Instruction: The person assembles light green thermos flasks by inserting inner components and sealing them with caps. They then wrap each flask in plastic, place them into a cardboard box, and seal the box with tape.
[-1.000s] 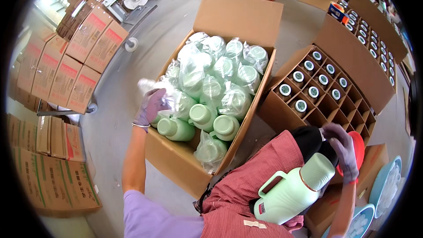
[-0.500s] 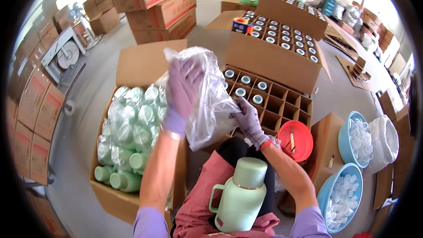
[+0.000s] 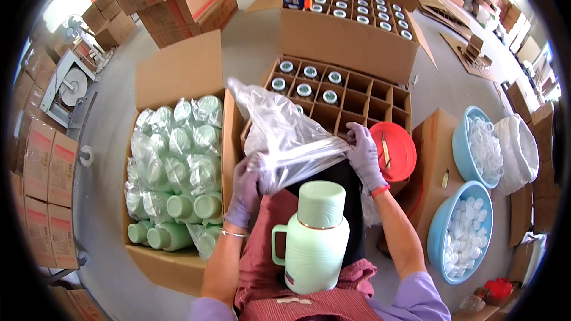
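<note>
A clear plastic bag [image 3: 282,125] is stretched between my two gloved hands above my lap. My left hand [image 3: 245,193] is closed on its near left edge. My right hand [image 3: 364,153] pinches the bag's right edge, beside the red bowl. On my lap stands a pale green vacuum jug [image 3: 318,241] with a side handle and a matching cup lid, upright and touched by neither hand. To the left, an open carton [image 3: 172,264] holds several pale green jugs [image 3: 208,207], many of them wrapped in clear bags.
Ahead is a divided carton [image 3: 380,102] with several white-capped items; a fuller one [image 3: 351,41] stands behind. A red bowl [image 3: 401,151] holds a tweezer-like tool. Blue basins [image 3: 437,241] of white plastic parts stand at right. Stacked cartons [image 3: 184,3] rise at far left.
My left hand has come down and toward me from the bag's upper part to its near edge. My right hand has moved slightly right, spreading the bag. The view has shifted.
</note>
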Demonstrator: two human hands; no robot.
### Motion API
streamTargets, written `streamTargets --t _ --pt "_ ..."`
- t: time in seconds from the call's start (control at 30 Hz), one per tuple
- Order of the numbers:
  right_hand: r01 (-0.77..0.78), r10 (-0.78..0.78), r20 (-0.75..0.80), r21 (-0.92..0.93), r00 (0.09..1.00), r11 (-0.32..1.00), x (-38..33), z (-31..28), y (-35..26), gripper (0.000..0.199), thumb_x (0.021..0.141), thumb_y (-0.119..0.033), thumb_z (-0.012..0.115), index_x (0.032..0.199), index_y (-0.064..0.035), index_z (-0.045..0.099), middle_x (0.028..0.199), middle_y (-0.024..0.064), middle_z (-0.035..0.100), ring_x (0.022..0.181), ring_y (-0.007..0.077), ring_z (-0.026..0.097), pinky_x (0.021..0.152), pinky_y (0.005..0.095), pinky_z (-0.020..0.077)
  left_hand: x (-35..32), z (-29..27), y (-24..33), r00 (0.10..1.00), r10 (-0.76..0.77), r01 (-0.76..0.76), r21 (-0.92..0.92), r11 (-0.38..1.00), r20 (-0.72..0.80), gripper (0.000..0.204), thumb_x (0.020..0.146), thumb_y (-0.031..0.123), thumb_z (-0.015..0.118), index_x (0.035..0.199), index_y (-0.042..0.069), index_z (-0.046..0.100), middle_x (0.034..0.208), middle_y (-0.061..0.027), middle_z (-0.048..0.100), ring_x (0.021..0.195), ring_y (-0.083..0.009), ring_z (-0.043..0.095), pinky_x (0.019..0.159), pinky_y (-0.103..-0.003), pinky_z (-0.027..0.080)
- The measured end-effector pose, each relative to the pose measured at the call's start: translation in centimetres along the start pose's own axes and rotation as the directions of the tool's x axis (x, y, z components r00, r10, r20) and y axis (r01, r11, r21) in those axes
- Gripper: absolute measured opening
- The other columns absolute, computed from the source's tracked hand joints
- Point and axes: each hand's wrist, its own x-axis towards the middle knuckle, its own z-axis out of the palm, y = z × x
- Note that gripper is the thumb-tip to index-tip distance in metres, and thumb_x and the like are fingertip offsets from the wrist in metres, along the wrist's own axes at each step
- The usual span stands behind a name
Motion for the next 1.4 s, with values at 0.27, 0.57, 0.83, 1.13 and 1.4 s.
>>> streamTargets --t 0.27,0.57,0.83,1.13,1.4 --pt "0.301 -0.312 -0.084 -0.119 0.946 0.946 -20.7 -3.8 -6.1 0.019 0.073 0.0 0.06 0.092 -0.0005 0.057 0.099 0.0159 0.058 0.096 0.0344 0.058 0.1 0.0585 0.0412 -10.2 -1.4 5.7 0.935 -0.064 0.022 0.124 0.992 0.349 0.057 0.097 0.044 0.05 0.131 -0.002 0.055 0.103 -0.0221 0.064 0.093 -0.0366 0.065 0.083 -0.037 0.05" --pt "0.575 -0.483 0.52 -0.018 0.705 0.818 -31.2 -7.7 -2.9 0.015 0.072 -0.02 0.064 0.086 -0.0149 0.066 0.1 0.0067 0.058 0.094 0.0281 0.057 0.092 0.0506 0.0458 -22.7 -8.8 5.6 0.637 -0.462 0.337 0.316 0.887 0.617 0.043 0.095 0.027 0.058 0.129 0.001 0.058 0.113 -0.0167 0.066 0.106 -0.0276 0.064 0.093 -0.037 0.05" --pt "0.618 -0.427 0.679 -0.05 0.597 0.785 -29.4 -7.8 -5.1 0.017 0.071 -0.024 0.063 0.086 -0.0179 0.068 0.1 0.0035 0.059 0.098 0.0269 0.055 0.09 0.0471 0.0446 -11.9 -4.0 7.1 0.793 -0.298 0.01 0.476 0.879 0.532 0.036 0.086 0.02 0.064 0.113 -0.001 0.053 0.091 -0.0218 0.063 0.086 -0.0318 0.066 0.078 -0.043 0.048" --pt "0.437 -0.634 0.459 0.468 0.622 0.768 -20.4 0.2 -14.2 0.024 0.067 -0.002 0.07 0.088 -0.0025 0.06 0.1 0.0162 0.054 0.091 0.0346 0.057 0.085 0.0446 0.0499 -28.4 -17.0 4.4 0.926 -0.311 0.154 0.539 0.828 0.213 0.044 0.097 0.017 0.057 0.137 0.001 0.048 0.142 -0.0118 0.049 0.129 -0.0214 0.048 0.111 -0.036 0.037" --pt "0.643 -0.686 0.593 0.337 0.422 0.687 -14.4 18.9 -17.9 0.034 0.085 -0.02 0.063 0.117 -0.0096 0.06 0.116 0.0145 0.056 0.1 0.0337 0.059 0.092 0.0451 0.0457 -28.4 -33.6 1.9 0.759 -0.491 0.494 -0.113 0.862 -0.428 0.028 0.093 0.009 0.056 0.12 0.001 0.059 0.116 -0.013 0.063 0.099 -0.0255 0.066 0.082 -0.042 0.058"
